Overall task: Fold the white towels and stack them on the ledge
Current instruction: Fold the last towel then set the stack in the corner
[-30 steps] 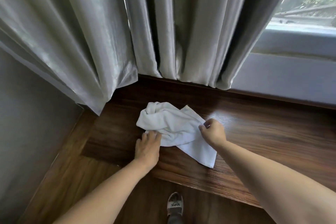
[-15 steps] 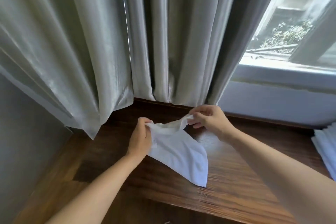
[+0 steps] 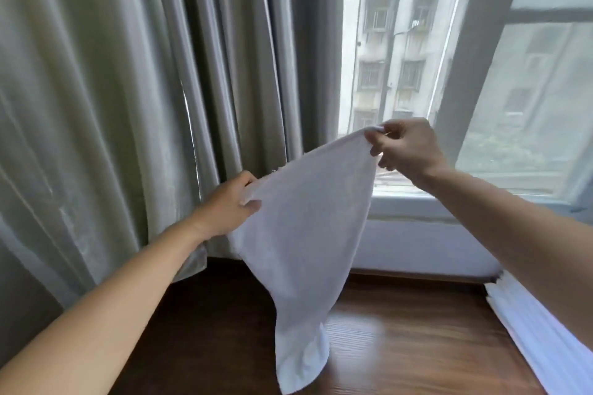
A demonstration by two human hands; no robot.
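A small white towel hangs in the air above the dark wooden ledge, stretched along its top edge. My left hand pinches its left corner. Higher up, in front of the window, my right hand pinches the right corner. The towel's lower tip dangles near the ledge; whether it touches the wood I cannot tell. A stack of white towels lies at the right edge of the ledge, partly behind my right forearm.
Grey curtains hang on the left down to the ledge. A window with a grey frame and a white sill fills the upper right. Bare wood shows between the hanging towel and the stack.
Both hands have lifted the towel off the ledge and pulled its corners apart, the right hand rising highest. The view has tilted up toward the window.
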